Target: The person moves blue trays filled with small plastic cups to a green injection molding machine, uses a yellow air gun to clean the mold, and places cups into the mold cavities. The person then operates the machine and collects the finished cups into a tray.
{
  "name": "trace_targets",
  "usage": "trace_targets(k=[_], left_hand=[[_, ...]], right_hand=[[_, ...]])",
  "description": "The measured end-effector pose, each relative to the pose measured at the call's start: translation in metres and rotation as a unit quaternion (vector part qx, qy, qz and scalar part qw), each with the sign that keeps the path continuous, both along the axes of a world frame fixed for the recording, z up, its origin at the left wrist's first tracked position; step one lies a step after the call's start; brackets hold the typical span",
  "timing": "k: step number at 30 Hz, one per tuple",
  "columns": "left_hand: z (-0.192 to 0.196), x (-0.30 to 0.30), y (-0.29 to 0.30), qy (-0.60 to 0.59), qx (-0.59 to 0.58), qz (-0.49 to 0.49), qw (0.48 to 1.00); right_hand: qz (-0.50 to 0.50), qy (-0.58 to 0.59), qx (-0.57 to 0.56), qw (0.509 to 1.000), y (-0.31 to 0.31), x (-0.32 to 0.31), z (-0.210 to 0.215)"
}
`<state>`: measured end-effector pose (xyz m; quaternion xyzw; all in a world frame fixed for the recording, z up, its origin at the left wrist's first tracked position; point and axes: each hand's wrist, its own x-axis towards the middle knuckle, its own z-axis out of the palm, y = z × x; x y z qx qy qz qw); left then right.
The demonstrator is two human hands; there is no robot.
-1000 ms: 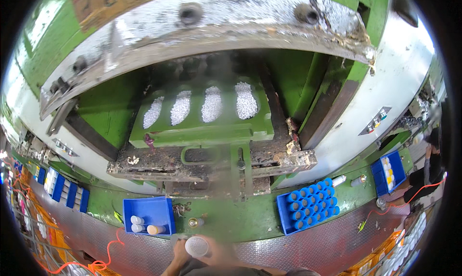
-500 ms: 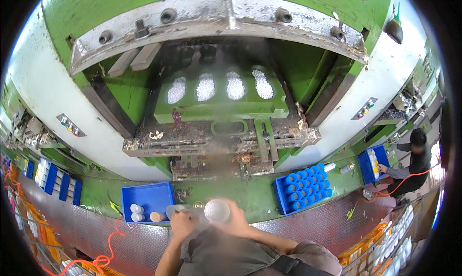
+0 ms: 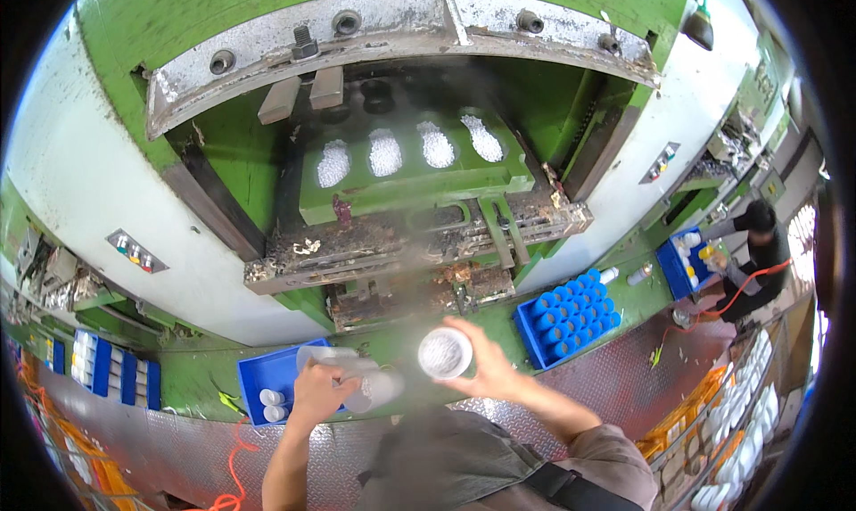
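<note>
A white cup [image 3: 445, 354] filled with white pellets is gripped by my right hand [image 3: 489, 365], its fingers wrapped round the side. To its left, my left hand [image 3: 319, 391] is closed on a translucent cup [image 3: 379, 388]. That cup is tilted with its mouth toward the right and is blurred by motion. Beyond both hands lies a green mould plate [image 3: 357, 195] inside the press. Its several sole-shaped hollows hold white pellets [image 3: 385, 152]. Under my left forearm, a blue bin [image 3: 259, 379] holds white cups [image 3: 272, 397].
A blue crate [image 3: 526, 337] packed with blue cups stands on the green ledge [image 3: 196, 377] at the right. Farther right, a co-worker [image 3: 760, 248] handles things over another blue bin [image 3: 670, 266]. An orange hose [image 3: 234, 462] trails at lower left. Racks [image 3: 722, 422] flank the lower right.
My right hand has moved right with its cup, away from my left hand. The left hand has shifted slightly left and up, with its cup tilted. The whole view has turned a little.
</note>
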<state>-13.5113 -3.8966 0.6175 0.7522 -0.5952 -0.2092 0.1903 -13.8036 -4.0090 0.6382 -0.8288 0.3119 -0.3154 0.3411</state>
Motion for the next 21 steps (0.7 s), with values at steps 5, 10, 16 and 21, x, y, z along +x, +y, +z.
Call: trace_targets(k=[5, 10, 16, 21], left_hand=[[0.049, 0.020, -0.014, 0.009, -0.031, -0.066, 0.997], [0.077, 0.031, -0.023, 0.014, -0.054, -0.098, 0.994], [0.099, 0.036, -0.028, 0.007, -0.104, -0.097, 0.990], [0.111, 0.034, -0.039, 0.084, 0.006, -0.080, 0.993]], right_hand=[[-0.012, -0.013, -0.015, 1.000, -0.036, -0.008, 0.071], [-0.030, -0.009, -0.060, 0.998, -0.046, -0.002, 0.088], [-0.013, -0.065, 0.009, 0.998, -0.032, 0.013, 0.058], [0.024, -0.082, 0.068, 0.994, -0.021, 0.022, 0.049]])
